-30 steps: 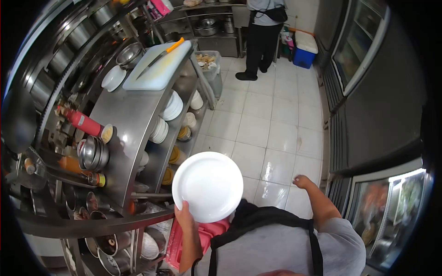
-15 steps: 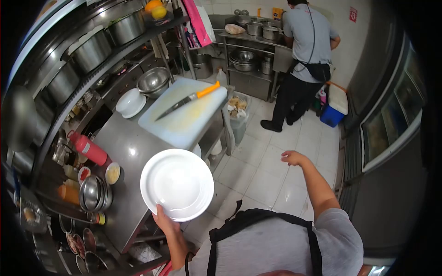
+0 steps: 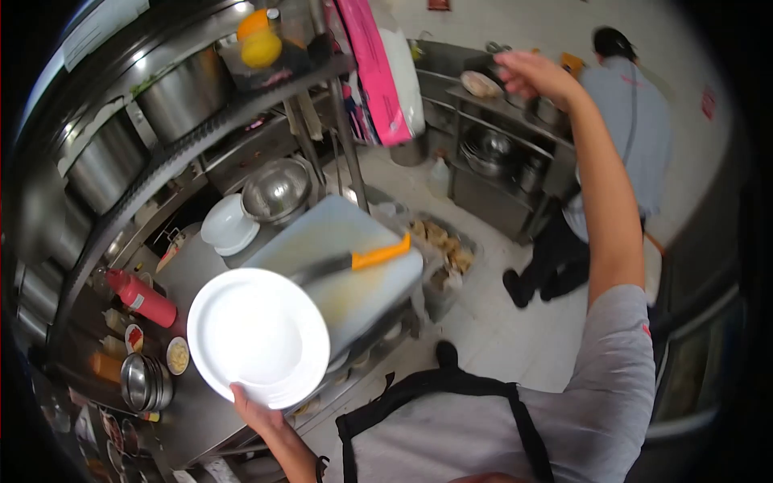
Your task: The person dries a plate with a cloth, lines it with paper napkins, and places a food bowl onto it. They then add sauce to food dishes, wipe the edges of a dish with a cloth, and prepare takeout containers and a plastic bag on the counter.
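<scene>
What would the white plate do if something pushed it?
The white plate looks evenly round though gripped at one edge, so it's probably stiff. Its smooth surface might be slippery. With only the left hand at that edge, a push opposite could tip it.

You show 1 left hand [image 3: 262,414], 1 right hand [image 3: 535,76] and 1 held plate [image 3: 258,334]. Around them you can count 1 board [image 3: 354,310], 1 knife [image 3: 380,253], 1 red bottle [image 3: 146,299], 2 fruits [image 3: 262,50] and 1 other person [image 3: 626,121]. The stacked bowls [image 3: 138,382] you cannot count surely.
</scene>
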Demonstrator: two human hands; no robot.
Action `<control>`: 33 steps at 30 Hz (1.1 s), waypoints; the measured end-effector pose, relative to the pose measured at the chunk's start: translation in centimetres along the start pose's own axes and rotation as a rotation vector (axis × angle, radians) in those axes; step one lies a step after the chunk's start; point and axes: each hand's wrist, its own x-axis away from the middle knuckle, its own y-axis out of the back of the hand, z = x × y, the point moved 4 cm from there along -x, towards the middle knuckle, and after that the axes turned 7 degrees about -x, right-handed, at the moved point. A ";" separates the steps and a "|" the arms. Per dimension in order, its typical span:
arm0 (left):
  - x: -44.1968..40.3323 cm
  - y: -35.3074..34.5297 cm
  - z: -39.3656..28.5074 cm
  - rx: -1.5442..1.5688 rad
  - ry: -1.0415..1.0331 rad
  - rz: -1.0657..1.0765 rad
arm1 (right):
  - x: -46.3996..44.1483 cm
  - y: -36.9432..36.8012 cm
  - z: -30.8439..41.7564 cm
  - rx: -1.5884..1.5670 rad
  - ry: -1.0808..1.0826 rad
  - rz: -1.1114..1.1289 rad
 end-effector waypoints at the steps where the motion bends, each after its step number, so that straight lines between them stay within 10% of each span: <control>1: 0.3 -1.5 0.7 0.024 -0.026 -0.067 | -4.3 -0.4 1.8 -0.052 0.075 0.019; 10: 8.1 -8.6 5.0 0.142 -0.286 -0.538 | -36.3 -5.7 12.6 -0.480 0.779 -0.266; 14: 12.6 -11.0 6.3 0.244 -0.370 -0.630 | -37.2 -11.8 12.4 -0.164 0.524 0.509; 21: 18.9 -11.0 10.8 0.248 -0.502 -0.874 | -34.6 -11.2 13.6 0.085 0.737 0.464; 33: 19.1 -13.5 11.3 0.186 -0.495 -0.858 | -31.3 -5.6 15.0 -0.356 0.931 0.804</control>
